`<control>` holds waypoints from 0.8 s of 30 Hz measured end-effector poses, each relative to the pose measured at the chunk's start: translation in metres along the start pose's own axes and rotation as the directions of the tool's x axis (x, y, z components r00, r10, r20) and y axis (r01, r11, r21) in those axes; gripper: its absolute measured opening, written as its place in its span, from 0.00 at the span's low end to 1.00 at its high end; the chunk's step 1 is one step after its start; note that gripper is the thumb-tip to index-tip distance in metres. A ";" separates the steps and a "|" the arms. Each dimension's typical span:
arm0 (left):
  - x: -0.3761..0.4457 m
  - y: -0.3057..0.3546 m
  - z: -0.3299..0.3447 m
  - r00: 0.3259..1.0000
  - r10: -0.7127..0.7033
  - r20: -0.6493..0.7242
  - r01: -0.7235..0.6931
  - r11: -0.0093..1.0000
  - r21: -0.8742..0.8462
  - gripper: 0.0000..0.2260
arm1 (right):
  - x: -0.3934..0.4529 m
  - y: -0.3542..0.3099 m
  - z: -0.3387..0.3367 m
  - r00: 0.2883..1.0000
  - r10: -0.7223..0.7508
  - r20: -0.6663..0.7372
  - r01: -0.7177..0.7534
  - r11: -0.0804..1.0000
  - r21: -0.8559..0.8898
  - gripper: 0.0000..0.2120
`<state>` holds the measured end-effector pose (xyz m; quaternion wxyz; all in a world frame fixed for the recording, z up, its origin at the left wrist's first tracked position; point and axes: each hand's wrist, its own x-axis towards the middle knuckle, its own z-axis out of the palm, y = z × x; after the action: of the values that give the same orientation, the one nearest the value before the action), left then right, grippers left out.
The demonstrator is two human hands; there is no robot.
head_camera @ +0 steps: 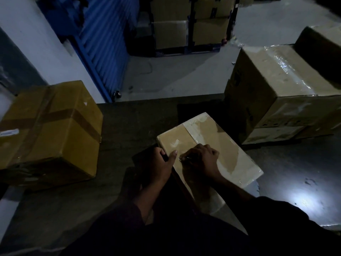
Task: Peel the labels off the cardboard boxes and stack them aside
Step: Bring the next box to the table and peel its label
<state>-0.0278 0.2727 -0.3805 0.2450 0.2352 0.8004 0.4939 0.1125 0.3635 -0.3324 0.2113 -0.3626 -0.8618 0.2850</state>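
A flat cardboard box (217, 145) with clear tape and white label remnants lies on the dark floor in front of me. My left hand (163, 161) grips its near left edge, thumb resting on the top face. My right hand (200, 157) is closed on a thin dark tool whose tip touches the box top near a small white scrap (180, 159). Another white remnant (174, 143) sits further up the same face.
A taped brown box (49, 130) with a white label (9, 133) stands at left. A large taped box (280, 93) stands at right, another dark box behind it. Stacked boxes on a pallet (188, 28) and a blue shutter (103, 43) are beyond.
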 end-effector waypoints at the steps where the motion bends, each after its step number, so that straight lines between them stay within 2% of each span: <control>1: 0.000 0.000 0.000 1.000 0.000 0.001 0.000 1.000 -0.002 0.16 | 0.000 0.001 0.001 1.000 0.000 0.002 0.000 1.000 0.010 0.09; 8: -0.003 0.006 -0.002 1.000 0.013 -0.018 -0.013 1.000 0.017 0.16 | 0.003 0.011 0.006 0.998 0.011 0.059 -0.010 1.000 -0.008 0.05; 11: -0.003 0.007 -0.002 0.999 0.015 -0.033 -0.014 1.000 0.024 0.16 | 0.003 0.011 0.004 0.999 -0.004 0.046 0.004 1.000 0.013 0.15; 15: -0.004 0.007 -0.002 1.000 0.004 -0.016 -0.004 1.000 0.020 0.16 | 0.000 0.009 0.001 1.000 -0.012 0.004 0.012 0.997 0.077 0.15; 18: -0.003 0.008 -0.002 1.000 -0.006 -0.008 0.006 1.000 0.007 0.15 | 0.000 0.009 0.002 1.000 0.007 0.000 -0.007 0.999 0.042 0.21; 19: -0.003 0.007 -0.002 1.000 -0.008 -0.016 0.008 1.000 0.010 0.16 | 0.002 0.010 0.003 1.000 0.020 0.012 -0.020 1.000 0.015 0.21; 21: -0.002 0.005 -0.001 0.999 0.005 -0.031 -0.005 1.000 0.013 0.16 | 0.004 0.014 0.007 0.999 0.029 0.041 -0.027 0.999 -0.044 0.14; 24: -0.001 0.001 0.000 1.000 0.009 -0.022 -0.009 1.000 0.007 0.16 | 0.004 0.019 0.010 0.998 0.029 0.060 -0.027 0.999 -0.035 0.08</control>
<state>-0.0267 0.2722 -0.3789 0.2330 0.2339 0.8038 0.4949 0.1140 0.3741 -0.3513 0.1750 -0.3694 -0.8674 0.2837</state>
